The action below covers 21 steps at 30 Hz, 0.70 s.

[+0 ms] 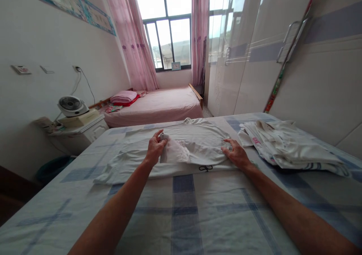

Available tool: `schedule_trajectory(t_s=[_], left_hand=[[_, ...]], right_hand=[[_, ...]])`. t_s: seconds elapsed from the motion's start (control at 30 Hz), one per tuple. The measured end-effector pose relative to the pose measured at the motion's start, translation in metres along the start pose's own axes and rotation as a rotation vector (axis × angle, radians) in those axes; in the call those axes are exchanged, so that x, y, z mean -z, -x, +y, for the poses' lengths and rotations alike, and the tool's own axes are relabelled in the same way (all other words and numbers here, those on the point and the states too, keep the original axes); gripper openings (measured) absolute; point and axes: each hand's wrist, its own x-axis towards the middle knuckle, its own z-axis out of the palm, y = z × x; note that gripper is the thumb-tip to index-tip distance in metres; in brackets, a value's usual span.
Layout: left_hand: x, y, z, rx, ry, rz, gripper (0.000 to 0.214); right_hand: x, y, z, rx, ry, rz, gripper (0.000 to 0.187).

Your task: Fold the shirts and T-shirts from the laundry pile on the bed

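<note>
Left hand (157, 147): pinching lacy fabric (177, 152)
Right hand (236, 155): part-curled on the shirt (205, 132); grip unclear
Shirt: spread out, not folded
Clothes pile (294, 144): loosely stacked beside it

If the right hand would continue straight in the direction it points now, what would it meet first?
Most likely the pale garment: the right hand points leftward and away from the person, its fingertips at the folds. Whether they touch these or sit just above is unclear.
</note>
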Motion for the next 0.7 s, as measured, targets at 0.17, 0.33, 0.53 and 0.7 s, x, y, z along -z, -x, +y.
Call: schedule_trajectory(t_s=[0.17,0.33,0.53,0.7], left_hand=[[0.016,0.01,-0.013,0.082,-0.235,-0.122,0.079],[0.029,0.009,-0.02,-0.087,-0.365,-0.066,0.072],[0.043,0.007,-0.022,-0.203,-0.986,0.007,0.054],[0.011,0.0,-0.004,-0.432,-1.056,-0.038,0.034]], right_hand=[[0.0,0.001,0.001,0.043,0.054,-0.062,0.046],[-0.005,0.002,0.004,0.111,0.125,-0.067,0.04],[-0.001,0.007,-0.008,0.265,0.235,-0.007,0.036],[-0.005,0.015,-0.038,0.5,0.26,-0.016,0.039]])
